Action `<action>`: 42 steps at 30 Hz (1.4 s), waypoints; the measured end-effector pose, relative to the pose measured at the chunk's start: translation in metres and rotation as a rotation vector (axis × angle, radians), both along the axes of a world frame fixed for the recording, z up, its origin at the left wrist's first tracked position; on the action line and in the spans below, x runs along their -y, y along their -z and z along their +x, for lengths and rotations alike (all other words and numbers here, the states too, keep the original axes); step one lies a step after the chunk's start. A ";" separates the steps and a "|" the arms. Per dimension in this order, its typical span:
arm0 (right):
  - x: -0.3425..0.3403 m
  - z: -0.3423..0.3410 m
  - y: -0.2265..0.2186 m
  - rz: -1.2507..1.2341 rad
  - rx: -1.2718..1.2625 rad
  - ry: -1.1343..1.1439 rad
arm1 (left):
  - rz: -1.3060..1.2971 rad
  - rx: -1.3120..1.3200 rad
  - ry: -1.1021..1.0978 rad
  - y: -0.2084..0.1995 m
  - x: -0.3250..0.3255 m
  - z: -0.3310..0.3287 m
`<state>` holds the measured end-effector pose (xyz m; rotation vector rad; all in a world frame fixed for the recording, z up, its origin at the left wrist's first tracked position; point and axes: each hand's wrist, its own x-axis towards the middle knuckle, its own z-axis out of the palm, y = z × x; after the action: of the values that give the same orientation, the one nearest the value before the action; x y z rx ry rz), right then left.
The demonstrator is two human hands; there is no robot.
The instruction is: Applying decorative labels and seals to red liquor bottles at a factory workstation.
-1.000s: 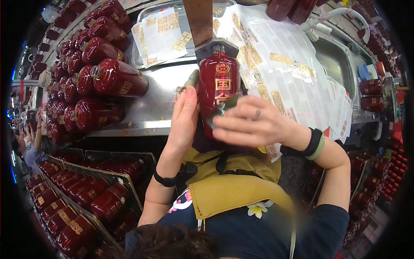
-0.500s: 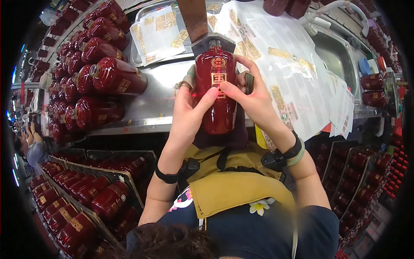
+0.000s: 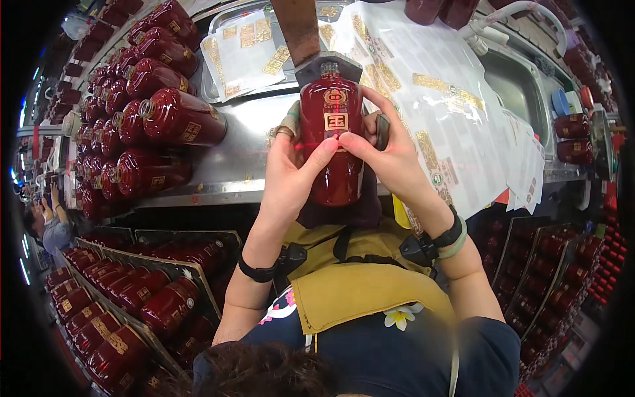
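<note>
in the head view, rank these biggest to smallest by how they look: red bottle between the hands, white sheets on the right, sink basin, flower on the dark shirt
By visible area, largest first:
1. White sheets, taken together
2. Red bottle
3. Sink basin, only its visible part
4. Flower

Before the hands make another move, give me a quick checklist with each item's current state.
1. Both hands on the bottle: ok, left hand and right hand hold the red bottle from its sides.
2. Upper square gold mark uncovered: ok.
3. Lower gold mark uncovered: not ok, the thumbs hide most of it.
4. Right hand free of other things: not ok, a dark item sits at its fingers.
5. Bottle neck touching the dark block: cannot tell.
</note>
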<state>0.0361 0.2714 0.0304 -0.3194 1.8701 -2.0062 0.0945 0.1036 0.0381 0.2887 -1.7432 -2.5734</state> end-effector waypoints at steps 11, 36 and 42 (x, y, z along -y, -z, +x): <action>-0.005 -0.057 -0.027 0.371 -1.494 -0.182 | 0.097 0.031 -0.004 0.009 0.016 0.005; -0.025 -0.047 -0.024 0.280 -1.160 0.189 | -1.100 -0.421 0.052 -0.010 0.034 -0.036; 0.010 -0.023 -0.041 0.381 -1.563 -0.430 | -0.620 -0.279 -0.115 0.017 0.042 -0.022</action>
<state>0.0132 0.2614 0.0718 -2.3733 2.4132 -0.8983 0.0724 0.0618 0.0215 0.0076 -2.1980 -1.7655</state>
